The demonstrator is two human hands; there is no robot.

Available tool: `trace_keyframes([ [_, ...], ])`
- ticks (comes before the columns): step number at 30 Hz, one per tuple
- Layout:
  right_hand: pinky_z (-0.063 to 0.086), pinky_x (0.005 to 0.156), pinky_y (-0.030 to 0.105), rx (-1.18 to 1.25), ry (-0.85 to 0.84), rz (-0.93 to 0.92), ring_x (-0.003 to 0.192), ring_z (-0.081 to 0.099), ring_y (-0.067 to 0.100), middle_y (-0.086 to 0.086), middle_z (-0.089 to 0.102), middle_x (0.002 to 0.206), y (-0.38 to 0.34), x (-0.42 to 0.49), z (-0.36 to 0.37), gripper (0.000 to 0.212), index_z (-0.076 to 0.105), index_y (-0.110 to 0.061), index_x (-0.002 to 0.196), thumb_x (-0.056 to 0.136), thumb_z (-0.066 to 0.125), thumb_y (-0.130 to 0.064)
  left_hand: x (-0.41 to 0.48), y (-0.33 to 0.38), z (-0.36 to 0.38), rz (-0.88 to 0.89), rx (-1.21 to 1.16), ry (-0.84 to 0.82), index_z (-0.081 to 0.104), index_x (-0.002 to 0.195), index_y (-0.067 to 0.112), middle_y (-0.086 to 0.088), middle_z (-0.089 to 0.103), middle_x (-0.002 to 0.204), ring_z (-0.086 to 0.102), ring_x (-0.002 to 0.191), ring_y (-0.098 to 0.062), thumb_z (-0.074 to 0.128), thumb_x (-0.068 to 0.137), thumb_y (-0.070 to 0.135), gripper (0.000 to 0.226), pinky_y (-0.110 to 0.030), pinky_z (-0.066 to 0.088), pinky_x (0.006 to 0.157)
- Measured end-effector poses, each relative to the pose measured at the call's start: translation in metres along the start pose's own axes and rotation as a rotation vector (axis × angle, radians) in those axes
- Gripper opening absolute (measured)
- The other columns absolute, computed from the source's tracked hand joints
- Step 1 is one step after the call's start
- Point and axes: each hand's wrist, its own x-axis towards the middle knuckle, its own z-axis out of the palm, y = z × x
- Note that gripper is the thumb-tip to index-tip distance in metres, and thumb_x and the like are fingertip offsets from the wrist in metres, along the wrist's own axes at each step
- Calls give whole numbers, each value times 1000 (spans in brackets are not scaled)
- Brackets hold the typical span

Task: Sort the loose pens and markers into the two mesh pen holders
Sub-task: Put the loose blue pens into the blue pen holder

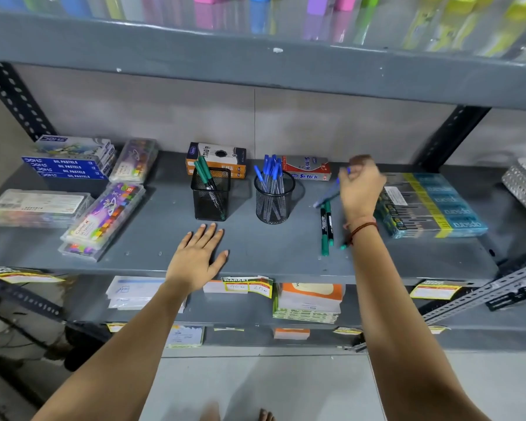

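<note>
Hands first: your left hand lies flat and open, palm down, on the grey shelf, fingers spread and gripping nothing. Your right hand is raised above the shelf and closed around a small bunch of blue pens. The bunch is blurred, so the count cannot be told; the pens slant down and to the left from the fingers.

Just beyond the fingertips of your left hand stands the square mesh holder. It contains green markers that lean toward its back left corner. To the right of that holder, between your two hands, stands the round mesh holder, filled with blue-capped pens standing upright and fanned out.

Directly below your right hand, near the wrist, two loose markers lie side by side on the shelf, running front to back. One more green tip shows at the wrist; the rest of it is hidden by the arm.

To the right of your right hand lies a flat pack of pencils. Behind the two holders rest an orange box and a red box. Far to the left of your left hand lie crayon cases and stacked blue pastel boxes.
</note>
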Motion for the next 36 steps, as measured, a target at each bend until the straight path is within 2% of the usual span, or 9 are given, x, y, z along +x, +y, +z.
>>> trace_keyframes([
  [2,37,69,-4,159,64,-132,71,62,13,9,66,83,-31,6,-6,17,62,5,97,82,65,-3,0,0,-1,1,9,-7,20,145,21,-1,18,154,8,141,-18,-6,78,71,88,-36,3,113],
  [3,34,64,-6,247,91,-206,65,59,1,6,63,81,-44,9,-5,16,62,6,95,81,66,-2,0,0,-1,0,9,-8,20,145,21,-1,18,154,8,141,-17,-11,76,72,91,-35,2,113],
  [7,46,62,18,357,66,-393,61,57,6,15,66,74,-67,16,20,3,65,4,80,80,63,1,1,1,-2,-8,1,-4,21,145,21,0,18,154,8,141,-17,-16,73,73,96,-36,3,113],
  [9,42,63,16,278,-24,-407,65,60,17,21,70,80,-66,11,42,4,67,4,81,80,62,3,0,1,-2,-7,9,-11,19,145,22,1,16,154,7,141,-16,-16,73,73,95,-34,2,113],
  [12,39,67,12,85,-209,-367,74,67,23,23,72,86,-47,-4,74,8,67,4,87,83,59,3,0,0,-2,-7,11,-11,18,145,22,2,14,154,5,141,-16,-16,73,73,94,-33,0,113],
  [17,49,90,37,-56,-373,-301,94,62,34,23,65,102,-31,-19,97,17,65,3,103,87,59,0,1,-1,0,-3,7,-5,20,145,22,2,16,154,6,141,-16,-12,76,72,91,-34,1,113],
  [23,43,73,32,-101,-270,-256,94,58,33,23,63,100,-17,-13,80,18,60,1,99,92,56,-15,2,-3,4,-12,25,2,21,144,23,2,17,153,8,141,-15,-7,79,70,86,-35,3,113],
  [31,42,95,49,-606,-191,164,122,41,40,26,55,123,71,0,18,26,55,6,111,93,49,-12,0,-1,3,5,-4,14,25,144,21,0,20,152,11,141,-17,7,82,65,78,-36,5,114],
  [36,42,97,49,-691,-233,241,122,43,40,24,59,120,92,-11,3,24,55,3,112,91,50,-7,0,-1,2,4,0,12,24,144,22,0,19,153,10,141,-17,7,81,63,77,-36,5,114],
])
